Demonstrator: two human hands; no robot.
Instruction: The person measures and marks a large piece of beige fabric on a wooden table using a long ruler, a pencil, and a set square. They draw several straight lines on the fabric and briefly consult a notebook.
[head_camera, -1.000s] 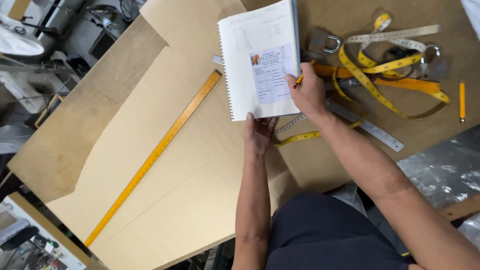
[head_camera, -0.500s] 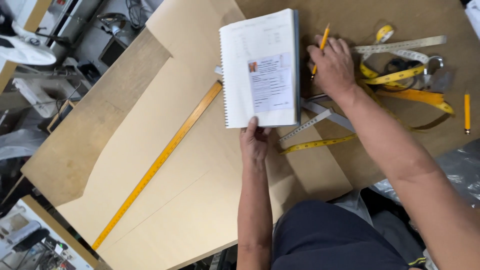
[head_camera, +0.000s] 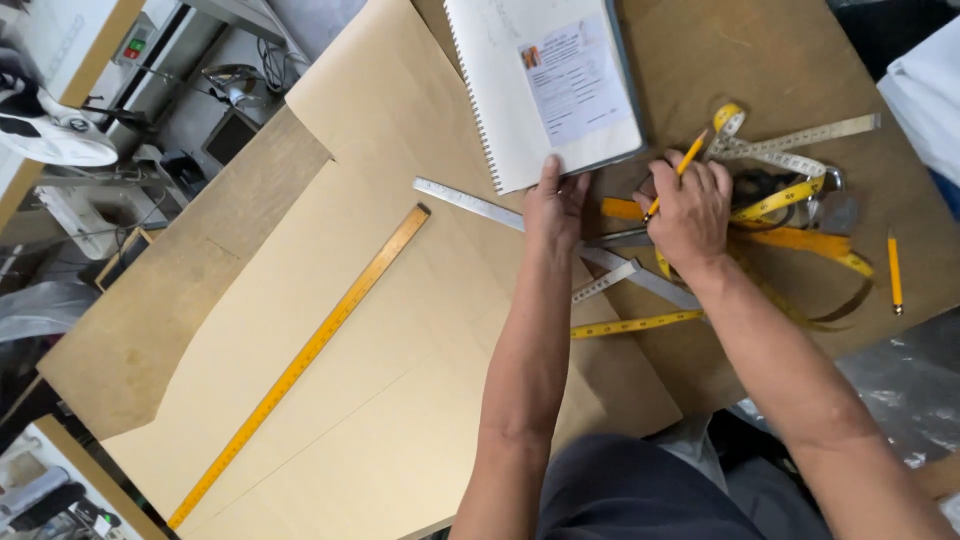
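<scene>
I see a brown work table (head_camera: 800, 60) with a large sheet of tan pattern paper (head_camera: 330, 380) spread over its left part. A long yellow wooden ruler (head_camera: 300, 365) lies diagonally on that sheet. Above it, a white spiral-bound notebook (head_camera: 510, 90) lies on the table, a small printed slip with a picture on its open page. A steel ruler (head_camera: 470, 200) runs slantwise from the paper under my left hand (head_camera: 555, 205) toward the right. That hand holds the notebook's lower edge, thumb on top of the page, the other fingers curled near or under the edge. My right hand (head_camera: 690, 210) sits just beside it, on the table, fingers closed around a yellow pencil (head_camera: 672, 180) that points up and to the right. Right of that hand lies a tangle of yellow and white measuring tapes (head_camera: 790, 195), partly under it. A second yellow pencil (head_camera: 894, 270) lies apart near the table's right edge
</scene>
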